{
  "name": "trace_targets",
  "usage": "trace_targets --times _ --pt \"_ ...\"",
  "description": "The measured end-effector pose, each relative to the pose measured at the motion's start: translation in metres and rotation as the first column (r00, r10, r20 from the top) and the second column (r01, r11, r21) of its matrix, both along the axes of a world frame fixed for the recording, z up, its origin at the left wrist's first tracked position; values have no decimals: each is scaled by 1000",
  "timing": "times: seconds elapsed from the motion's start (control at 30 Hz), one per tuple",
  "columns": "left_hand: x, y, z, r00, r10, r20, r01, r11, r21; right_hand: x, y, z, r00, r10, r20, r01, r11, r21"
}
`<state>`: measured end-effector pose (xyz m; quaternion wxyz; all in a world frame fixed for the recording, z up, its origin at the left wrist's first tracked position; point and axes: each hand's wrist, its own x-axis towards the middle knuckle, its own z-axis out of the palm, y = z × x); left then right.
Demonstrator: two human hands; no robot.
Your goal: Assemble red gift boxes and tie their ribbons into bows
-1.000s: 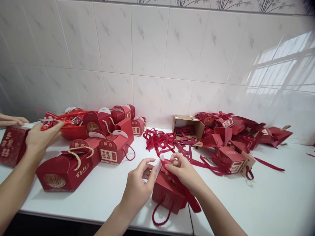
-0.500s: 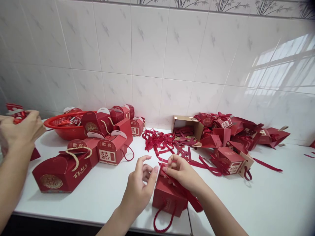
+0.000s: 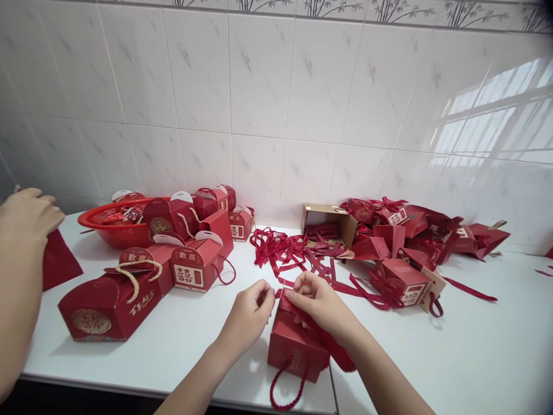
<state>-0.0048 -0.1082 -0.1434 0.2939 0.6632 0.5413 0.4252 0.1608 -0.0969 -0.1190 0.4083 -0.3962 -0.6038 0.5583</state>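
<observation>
A small dark red gift box [image 3: 292, 340] stands near the front edge of the table, with a twisted red cord handle hanging from its near side. My left hand [image 3: 248, 314] is closed at the box's upper left, its thumb and fingertips pinching the end of a red ribbon [image 3: 279, 293]. On the other side, my right hand [image 3: 317, 302] is closed in a pinch on the same ribbon above the box top. A long loose length of ribbon hangs from under it down the box's right side. The right fingers partly hide the top of the box.
Closed red gift boxes [image 3: 190, 268] stand at left, near a red plastic basket [image 3: 125, 235] of wrapped sweets. Loose ribbons [image 3: 280, 248] lie behind, beside an open cardboard box [image 3: 330, 216]. Unfolded boxes [image 3: 401, 276] pile at right. A co-worker's hand [image 3: 30, 216] is at far left.
My left hand has closed from spread fingers onto the ribbon end. My right hand has hardly moved. The co-worker's hand has shifted slightly left, and the red packet in it no longer shows.
</observation>
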Motion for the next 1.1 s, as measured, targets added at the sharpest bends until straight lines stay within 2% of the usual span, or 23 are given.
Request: trace_targets --times 0.1,0.2,0.3,0.4,0.53,0.73,0.87,0.97,1.03,1.1 --pt "-21 2 -5 964 125 -233 -120 992 37 3 -1 2 999 -41 -18 40 999 -28" --pt "-52 4 -8 870 247 -427 -264 964 19 5 -1 3 999 -52 -8 52 998 -36" --pt "-81 3 -9 777 328 -538 -393 920 -7 6 0 3 999 -34 16 35 999 -27" --pt "-99 0 -10 715 348 -606 -453 891 -22 5 0 5 1000 -16 6 16 999 -35" --pt "-111 -3 -10 678 361 -641 -491 871 -28 6 -2 6 1000 -8 7 8 999 -34" --pt "-128 -3 -13 607 368 -704 -575 816 -70 9 -7 4 995 -91 -29 89 994 -58" --pt "-131 -5 -21 624 290 -726 -535 835 -125 12 -13 5 962 -181 -203 195 979 54" --pt "-121 -7 -23 659 317 -682 -501 862 -84 24 -17 5 930 -254 -267 300 942 149" --pt "-107 -7 -20 767 322 -554 -406 913 -31 38 -20 3 909 -331 -254 386 897 216" --pt "-88 -5 -14 908 229 -350 -244 970 2 52 -20 -3 889 -423 -179 457 850 261"
